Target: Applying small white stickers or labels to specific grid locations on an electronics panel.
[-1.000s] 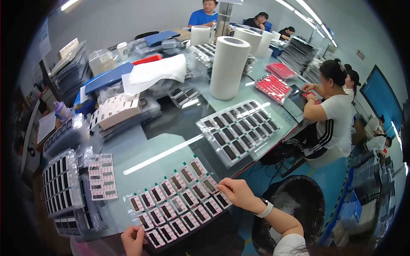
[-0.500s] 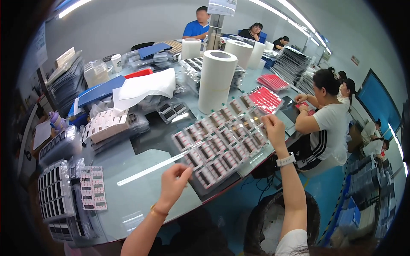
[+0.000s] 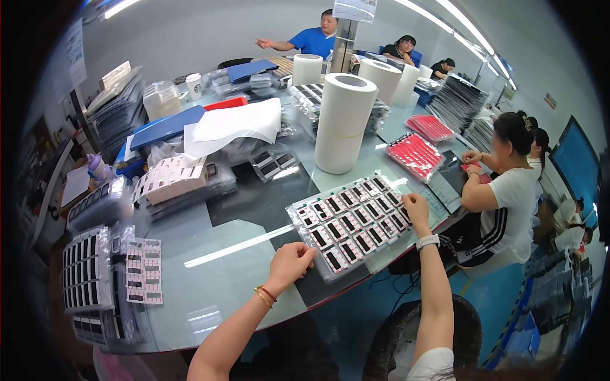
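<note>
A clear plastic tray (image 3: 352,223) lies on the table in front of me, with rows of small dark rectangular parts framed in white and pink. My left hand (image 3: 292,263) is closed at its left edge, thumb and fingers pinched together. At the tray's right edge, my right hand (image 3: 416,213) pinches the border. Whether more trays lie under this one I cannot tell. A white sheet with pink marks and dark rectangles (image 3: 145,272) rests at the left, beside a stack of trays with black parts (image 3: 88,270).
A tall white roll (image 3: 345,124) stands just behind the tray. Red packs (image 3: 414,155) lie to its right, near a seated co-worker (image 3: 508,184). White paper (image 3: 238,122) and a block of stacked cards (image 3: 170,181) are at the back left. A lined bin (image 3: 467,324) stands below the table edge.
The tray, tilted and blurred before, now lies flatter and sharp, both hands still at its edges. The view has shifted slightly. A person in blue at the back has stretched out an arm.
</note>
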### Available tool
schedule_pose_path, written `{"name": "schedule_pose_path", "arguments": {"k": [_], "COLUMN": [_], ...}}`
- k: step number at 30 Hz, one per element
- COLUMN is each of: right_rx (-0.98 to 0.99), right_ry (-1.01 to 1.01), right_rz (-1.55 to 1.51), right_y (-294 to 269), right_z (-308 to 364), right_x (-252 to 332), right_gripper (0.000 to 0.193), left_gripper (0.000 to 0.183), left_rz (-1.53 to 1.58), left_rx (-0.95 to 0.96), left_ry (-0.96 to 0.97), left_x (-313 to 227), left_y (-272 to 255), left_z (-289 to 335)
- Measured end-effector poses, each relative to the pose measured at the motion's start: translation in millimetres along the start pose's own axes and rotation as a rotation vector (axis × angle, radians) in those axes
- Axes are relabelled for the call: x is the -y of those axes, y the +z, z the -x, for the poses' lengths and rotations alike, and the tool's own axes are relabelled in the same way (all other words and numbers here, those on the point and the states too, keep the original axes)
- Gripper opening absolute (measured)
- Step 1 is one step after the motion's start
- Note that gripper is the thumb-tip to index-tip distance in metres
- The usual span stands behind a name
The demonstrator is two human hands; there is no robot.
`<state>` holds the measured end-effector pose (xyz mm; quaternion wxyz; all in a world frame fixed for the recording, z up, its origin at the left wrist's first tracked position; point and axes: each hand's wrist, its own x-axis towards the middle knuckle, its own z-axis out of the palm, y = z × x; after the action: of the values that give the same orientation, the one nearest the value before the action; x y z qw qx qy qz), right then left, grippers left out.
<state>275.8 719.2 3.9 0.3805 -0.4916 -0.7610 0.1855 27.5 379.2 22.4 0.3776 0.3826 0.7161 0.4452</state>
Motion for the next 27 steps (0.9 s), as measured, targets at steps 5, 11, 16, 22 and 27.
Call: {"name": "schedule_pose_path", "arguments": {"k": [5, 11, 16, 22, 27], "right_rx": [0.026, 0.034, -0.037, -0.120, -0.181], "right_ry": [0.020, 0.040, -0.020, -0.056, -0.079], "right_rz": [-0.003, 0.026, 0.078, 0.047, 0.010], "right_y": [-6.6, -7.2, -3.7, 2.7, 6.5], "right_z": [-3.9, 2.3, 8.3, 17.3, 17.5], "right_x": [-8.2, 2.8, 1.4, -1.5, 0.9], "right_gripper": [0.028, 0.026, 0.024, 0.019, 0.017], "left_gripper": [0.030, 0.027, 0.026, 0.030, 0.033], "left_rz": [0.056, 0.211, 0.264, 0.102, 0.110], "left_rx": [-0.039, -0.025, -0.064, -0.118, -0.064], "left_ry": [0.004, 0.040, 0.126, 0.113, 0.026], "left_x": [1.5, 2.2, 5.9, -0.5, 0.5], "left_y": [3.1, 2.3, 6.9, 8.9, 5.5], "left_z": [0.1, 4.3, 4.9, 3.2, 0.8]}}
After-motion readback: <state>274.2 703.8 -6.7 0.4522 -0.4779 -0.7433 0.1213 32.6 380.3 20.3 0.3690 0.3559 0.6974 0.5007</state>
